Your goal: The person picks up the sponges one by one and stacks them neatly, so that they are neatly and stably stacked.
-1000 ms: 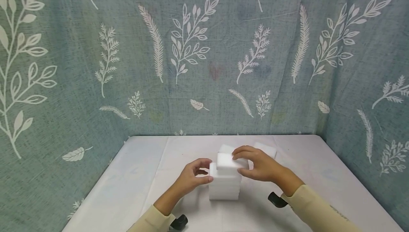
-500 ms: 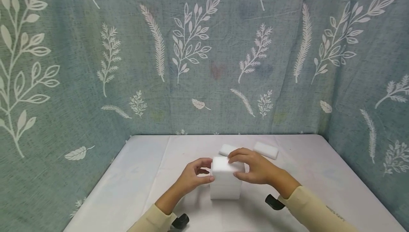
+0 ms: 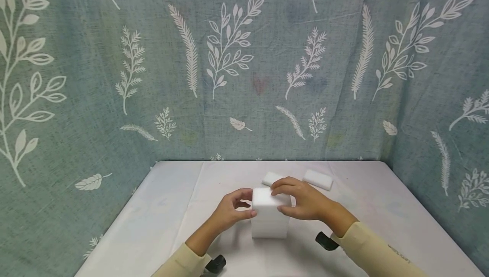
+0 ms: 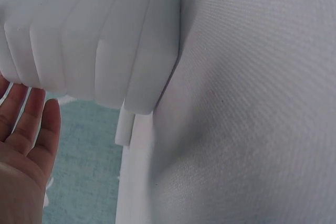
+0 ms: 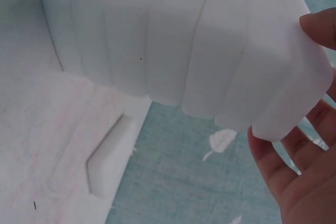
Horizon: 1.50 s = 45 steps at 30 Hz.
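A stack of several white foam-like blocks (image 3: pixel 269 222) stands upright in the middle of the head view. My left hand (image 3: pixel 229 212) is at its left side near the top, thumb and fingertips against the upper blocks. From the right, my right hand (image 3: pixel 307 200) grips the top block (image 3: pixel 263 196) with curled fingers and thumb. In the right wrist view, the thumb and fingers of my right hand (image 5: pixel 310 166) lie around the end of the stack (image 5: pixel 168 51). The left wrist view has the fingers of my left hand (image 4: pixel 26 145) beside the stack (image 4: pixel 94 40).
Behind the stack, one white block (image 3: pixel 270 178) lies flat, partly hidden by my right hand. Another white block (image 3: pixel 318 179) lies to its right on the white-covered table (image 3: pixel 153 222). Patterned green-blue cloth (image 3: pixel 259 141) surrounds the table's back and sides.
The top block, held by my right hand, has come left and down and now lines up with the stack. My left hand has barely moved.
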### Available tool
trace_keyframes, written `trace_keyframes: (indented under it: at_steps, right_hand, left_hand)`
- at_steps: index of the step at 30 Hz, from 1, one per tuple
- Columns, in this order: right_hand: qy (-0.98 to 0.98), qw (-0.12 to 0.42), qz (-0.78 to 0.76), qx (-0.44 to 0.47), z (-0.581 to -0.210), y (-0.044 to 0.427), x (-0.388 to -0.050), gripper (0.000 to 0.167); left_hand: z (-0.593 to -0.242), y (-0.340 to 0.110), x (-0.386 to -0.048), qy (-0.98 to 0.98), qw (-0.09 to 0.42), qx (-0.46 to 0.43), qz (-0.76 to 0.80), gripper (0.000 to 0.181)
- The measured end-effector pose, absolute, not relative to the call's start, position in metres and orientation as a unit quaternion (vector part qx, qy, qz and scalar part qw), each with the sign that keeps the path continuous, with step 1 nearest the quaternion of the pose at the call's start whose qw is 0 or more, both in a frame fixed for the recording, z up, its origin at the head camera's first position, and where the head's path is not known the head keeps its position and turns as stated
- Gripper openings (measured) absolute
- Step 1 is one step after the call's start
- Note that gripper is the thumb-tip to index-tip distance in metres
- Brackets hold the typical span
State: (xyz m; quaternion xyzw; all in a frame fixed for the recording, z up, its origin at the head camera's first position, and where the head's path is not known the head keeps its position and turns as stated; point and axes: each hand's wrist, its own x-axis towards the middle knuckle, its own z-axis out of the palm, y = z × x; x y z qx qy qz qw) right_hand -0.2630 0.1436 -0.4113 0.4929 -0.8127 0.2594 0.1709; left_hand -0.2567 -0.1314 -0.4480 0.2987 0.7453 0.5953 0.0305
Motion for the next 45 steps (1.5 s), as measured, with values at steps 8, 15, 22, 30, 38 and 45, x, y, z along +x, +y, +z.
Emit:
trace_keyframes:
  at_steps: [8,15,22,30,38,45]
  right_hand:
    - [-0.820,0.165,0.253,0.487,-0.4122,0.1429,-0.2628,0.031]
    - [-0.822,0.161,0.251,0.485,-0.4121,0.1428,-0.2630,0.030]
    - [-0.822,0.162,0.248,0.487,-0.4121,0.1430,-0.2625,0.031]
    - [-0.816,0.167,0.246,0.496,-0.4118,0.1431,-0.2624,0.032]
    - [-0.820,0.160,0.239,0.495,-0.4098,0.1427,-0.2627,0.037]
    - [-0.812,0.165,0.242,0.505,-0.4100,0.1460,-0.2651,0.038]
  left_hand:
    - [-0.4475,-0.1305,-0.2558,0.745,0.036,0.291,0.599,0.054]
    - [-0.4469,-0.1301,-0.2556,0.745,0.035,0.290,0.600,0.054]
    - [-0.4439,-0.1299,-0.2543,0.753,0.034,0.288,0.590,0.054]
    - [-0.4449,-0.1312,-0.2550,0.752,0.032,0.292,0.590,0.054]
    - [-0.4470,-0.1317,-0.2567,0.749,0.031,0.291,0.595,0.054]
    - [-0.4463,-0.1314,-0.2574,0.749,0.036,0.292,0.593,0.055]
